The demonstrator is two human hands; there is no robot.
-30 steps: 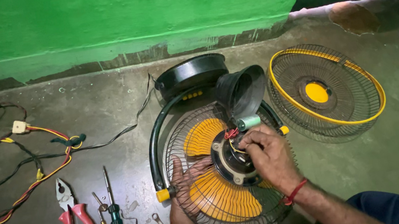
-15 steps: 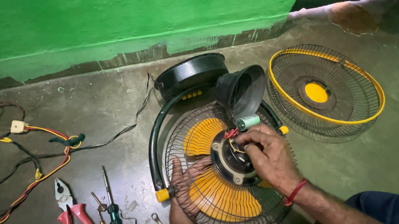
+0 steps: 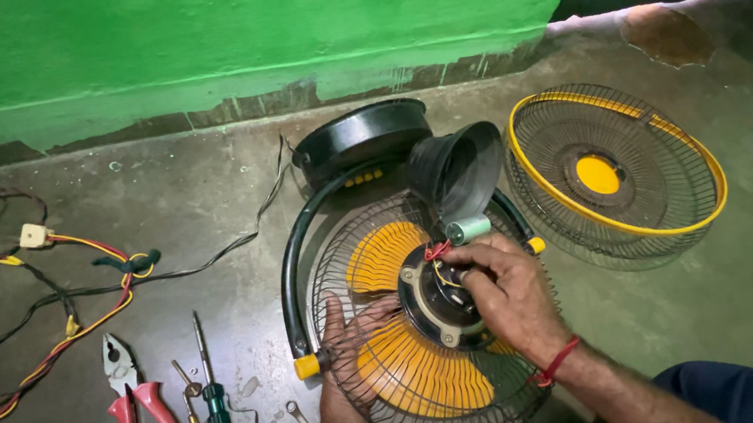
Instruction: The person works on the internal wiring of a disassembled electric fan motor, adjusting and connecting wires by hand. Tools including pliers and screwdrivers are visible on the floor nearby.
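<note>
A table fan lies face down on the concrete floor, its rear wire grille [image 3: 371,242] up and yellow blades [image 3: 383,255] showing through it. My left hand [image 3: 347,363] grips the grille's lower left edge. My right hand [image 3: 505,287] rests on the black motor [image 3: 439,306] at the centre, fingers pinching thin wires there. A small pale green cylinder [image 3: 467,228] sits just above my fingers. The black motor cover [image 3: 459,170] lies tipped behind it.
The detached yellow-rimmed front grille [image 3: 621,172] lies to the right. The black fan base [image 3: 362,140] is by the green wall. Red-handled pliers [image 3: 141,421], two screwdrivers [image 3: 213,411] and a small spanner [image 3: 300,419] lie at the lower left. Tangled red, yellow and black wires [image 3: 35,299] spread across the left.
My right hand's fingers have shifted slightly on the motor wires. My left hand and the fan stay in place.
</note>
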